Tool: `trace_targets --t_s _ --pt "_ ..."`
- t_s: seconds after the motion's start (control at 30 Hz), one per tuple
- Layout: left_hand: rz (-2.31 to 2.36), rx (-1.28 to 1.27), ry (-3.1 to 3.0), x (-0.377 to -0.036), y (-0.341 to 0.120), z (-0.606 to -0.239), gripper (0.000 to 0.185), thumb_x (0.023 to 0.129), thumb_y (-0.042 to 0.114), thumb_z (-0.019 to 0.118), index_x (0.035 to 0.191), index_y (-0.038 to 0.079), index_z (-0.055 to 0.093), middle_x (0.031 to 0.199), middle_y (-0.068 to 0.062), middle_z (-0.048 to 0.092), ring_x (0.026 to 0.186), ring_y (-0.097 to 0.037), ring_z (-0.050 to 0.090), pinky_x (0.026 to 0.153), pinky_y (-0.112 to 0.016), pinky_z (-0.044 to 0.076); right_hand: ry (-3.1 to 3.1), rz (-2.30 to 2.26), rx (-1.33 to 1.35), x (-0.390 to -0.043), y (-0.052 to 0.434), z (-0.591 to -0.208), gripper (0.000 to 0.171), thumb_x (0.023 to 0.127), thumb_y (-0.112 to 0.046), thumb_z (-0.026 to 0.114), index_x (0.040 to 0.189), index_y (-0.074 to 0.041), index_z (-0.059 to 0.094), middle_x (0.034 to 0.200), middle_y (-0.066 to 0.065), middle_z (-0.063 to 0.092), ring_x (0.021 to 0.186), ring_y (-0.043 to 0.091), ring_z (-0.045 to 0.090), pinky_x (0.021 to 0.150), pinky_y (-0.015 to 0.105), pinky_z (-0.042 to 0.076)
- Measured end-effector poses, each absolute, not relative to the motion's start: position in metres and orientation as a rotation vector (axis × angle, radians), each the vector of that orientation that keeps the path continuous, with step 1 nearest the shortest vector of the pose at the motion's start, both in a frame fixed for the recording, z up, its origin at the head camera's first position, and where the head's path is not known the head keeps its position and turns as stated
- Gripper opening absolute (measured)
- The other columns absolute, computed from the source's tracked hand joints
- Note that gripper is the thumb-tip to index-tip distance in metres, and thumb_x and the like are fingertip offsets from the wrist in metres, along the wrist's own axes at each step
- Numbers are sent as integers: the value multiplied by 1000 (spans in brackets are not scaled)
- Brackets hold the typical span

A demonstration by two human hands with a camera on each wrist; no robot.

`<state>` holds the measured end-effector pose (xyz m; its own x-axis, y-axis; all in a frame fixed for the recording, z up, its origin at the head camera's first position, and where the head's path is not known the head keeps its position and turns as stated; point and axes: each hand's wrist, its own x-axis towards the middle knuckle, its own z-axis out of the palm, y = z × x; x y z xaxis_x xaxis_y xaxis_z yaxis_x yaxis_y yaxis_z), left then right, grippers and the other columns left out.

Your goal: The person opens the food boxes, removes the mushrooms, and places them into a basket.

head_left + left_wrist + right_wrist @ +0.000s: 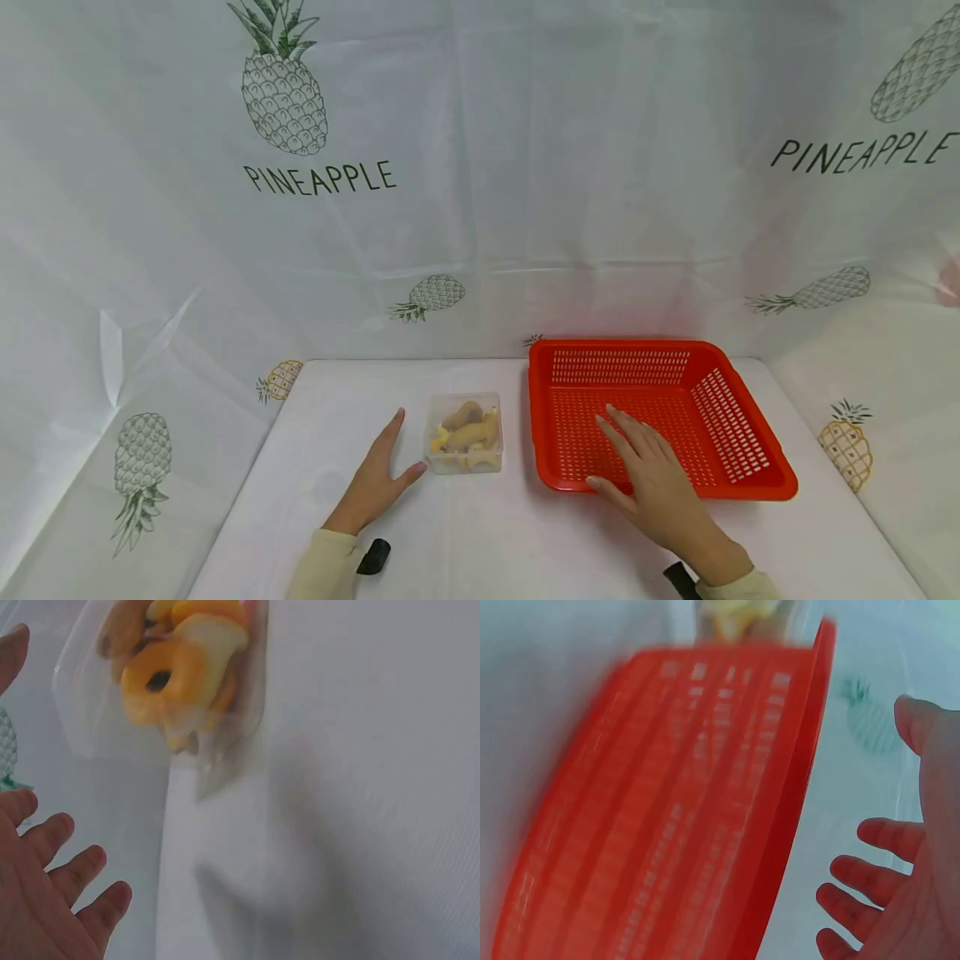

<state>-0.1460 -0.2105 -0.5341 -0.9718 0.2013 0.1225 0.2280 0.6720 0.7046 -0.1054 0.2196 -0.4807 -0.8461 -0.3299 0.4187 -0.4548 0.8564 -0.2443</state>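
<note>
A clear plastic container [465, 465] stands on the table, with several yellow and brown pieces [471, 435] inside; their exact kind is hard to make out. Just left of it is my left hand [375, 483], fingers straight and thumb apart, holding nothing. The left wrist view shows the pieces closer, among them an orange one [180, 679] with a dark spot. To the right sits a red plastic basket [757, 492] with slotted walls. My right hand [656, 487] is spread over the basket's near rim, holding nothing; in the right wrist view its fingers [885, 834] are apart from the rim.
A white cloth covers the table [480, 550]. Behind it hangs a white curtain [495, 208] printed with pineapples. The container and the basket stand side by side with a gap between them, near the table's far edge.
</note>
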Motion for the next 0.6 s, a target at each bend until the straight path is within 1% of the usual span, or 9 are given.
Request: trace_targets --t_s 0.1,0.13,0.23,0.3,0.37,0.53,0.6 --pt "-1291 -331 -2842 -143 -201 -537 96 98 35 76 171 12 17 173 -21 21 157 -48 23 124 -71 25 -2628 486 650 -105 198 -483 85 89 -48 83 157 -11 49 163 12 46 143 38 48 127 54 32" --pt "-1317 -319 -2836 -142 -199 -538 97 98 35 77 171 13 17 173 -21 21 157 -48 23 124 -70 27 -2610 484 675 -106 191 -483 84 89 -49 82 157 -11 50 162 12 47 142 37 50 123 57 37" --pt "-1413 -295 -2791 -140 -191 -541 97 97 31 79 170 13 19 174 -17 22 157 -44 27 124 -65 31 -2562 519 755 -108 171 -484 82 88 -45 85 154 -9 53 160 11 49 140 35 52 114 61 45" --pt "-1478 -291 -2742 -140 -186 -543 96 96 27 80 170 10 21 174 -15 24 156 -42 30 123 -61 36 -2536 536 797 -110 157 -484 82 84 -39 90 152 -8 55 160 11 50 139 34 54 112 60 48" --pt "-1539 -295 -2683 -140 -181 -544 95 95 21 82 169 7 23 173 -15 26 154 -42 34 120 -60 39 -2515 559 832 -112 144 -484 82 82 -35 92 150 -7 56 159 11 51 138 33 55 112 58 49" --pt "-1659 -303 -2548 -140 -170 -546 93 92 9 83 166 1 27 168 -23 33 148 -49 41 112 -61 47 -2454 585 892 -116 111 -488 76 80 -27 94 145 -6 60 154 13 56 133 30 59 109 51 54" --pt "-1704 -292 -2513 -141 -167 -547 93 91 7 83 165 -1 27 167 -26 34 146 -50 42 110 -60 50 -2436 594 898 -119 99 -490 74 78 -24 95 142 -7 62 151 13 57 131 30 61 108 49 55"
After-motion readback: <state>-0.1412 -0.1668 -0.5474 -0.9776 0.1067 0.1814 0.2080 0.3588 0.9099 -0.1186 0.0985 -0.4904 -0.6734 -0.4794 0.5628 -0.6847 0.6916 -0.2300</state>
